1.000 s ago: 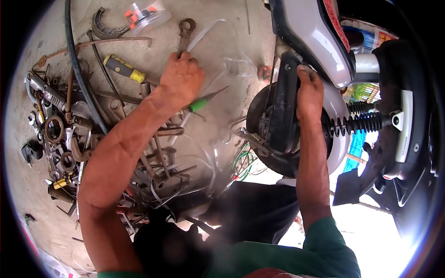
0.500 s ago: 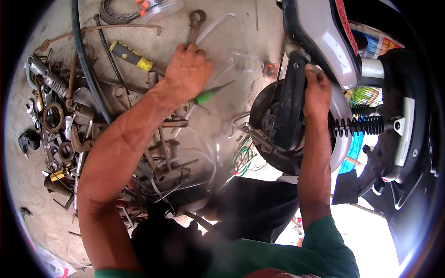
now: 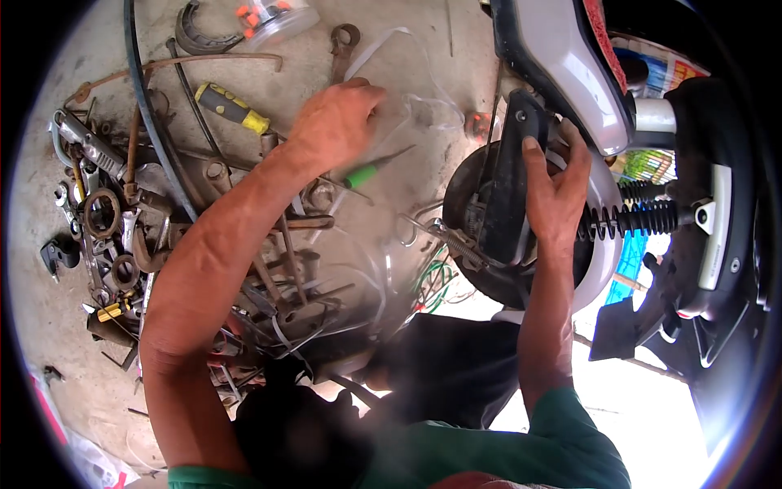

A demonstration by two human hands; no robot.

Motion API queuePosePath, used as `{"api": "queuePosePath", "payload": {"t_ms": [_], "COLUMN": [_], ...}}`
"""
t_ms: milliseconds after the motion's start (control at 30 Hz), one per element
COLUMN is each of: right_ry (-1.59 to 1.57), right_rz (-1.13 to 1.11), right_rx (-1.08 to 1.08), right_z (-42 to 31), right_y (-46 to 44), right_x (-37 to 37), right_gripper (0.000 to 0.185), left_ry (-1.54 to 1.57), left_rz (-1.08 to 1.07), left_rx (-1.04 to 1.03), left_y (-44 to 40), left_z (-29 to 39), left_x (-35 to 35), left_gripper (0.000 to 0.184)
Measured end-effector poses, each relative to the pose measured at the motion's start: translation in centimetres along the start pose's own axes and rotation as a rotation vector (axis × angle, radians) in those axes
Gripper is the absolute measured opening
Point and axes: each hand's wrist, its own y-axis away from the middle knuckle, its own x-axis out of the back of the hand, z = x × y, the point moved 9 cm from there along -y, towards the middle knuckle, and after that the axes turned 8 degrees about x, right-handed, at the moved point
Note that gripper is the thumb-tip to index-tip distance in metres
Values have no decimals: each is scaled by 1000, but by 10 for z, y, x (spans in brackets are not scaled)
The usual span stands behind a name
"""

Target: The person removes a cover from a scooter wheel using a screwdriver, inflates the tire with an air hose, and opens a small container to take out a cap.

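My left hand point(image 3: 336, 122) is closed over the floor, its fingers curled under the palm; what they hold, if anything, is hidden. Just beyond its knuckles lies a rusty ring spanner point(image 3: 343, 50), its lower end near the fingers. A green-handled screwdriver point(image 3: 362, 175) is on the floor close below this hand, and a yellow-and-black screwdriver point(image 3: 232, 106) lies to its left. My right hand point(image 3: 559, 183) is at the motorcycle's rear wheel point(image 3: 464, 183). Its thumb presses on the long black cover point(image 3: 509, 191) beside the wheel, with the fingers bent at the cover's right edge.
Several spanners and rusty tools point(image 3: 102, 212) are heaped on the left. A black hose point(image 3: 151, 106) crosses them. At the top is a clear plastic jar point(image 3: 281, 23) with orange pieces. The motorcycle's black spring point(image 3: 631, 220) stands right of my right arm; green wires point(image 3: 432, 281) lie below the wheel.
My left hand has shifted slightly right, off the ring spanner's lower end. My right thumb has slid down the black cover, and the fingers have lifted and spread from the thumb.
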Motion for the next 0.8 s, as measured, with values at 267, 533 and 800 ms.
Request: {"api": "queuePosePath", "payload": {"t_ms": [267,533,800], "right_ry": [-1235,-1974,-2016], "right_rz": [-552,-451,-331], "right_rx": [-845,-1219,-1235], "right_z": [-39,-33,-19], "right_y": [119,145,129], "right_x": [-110,-159,-148], "right_gripper": [36,18,15], "left_ry": [770,844,-221], "left_rz": [-453,-572,-112], "left_rx": [209,155,-149], "left_y": [7,29,43], "left_z": [36,49,25], "left_x": [-14,-35,-48], "left_gripper": [19,24,27]}}
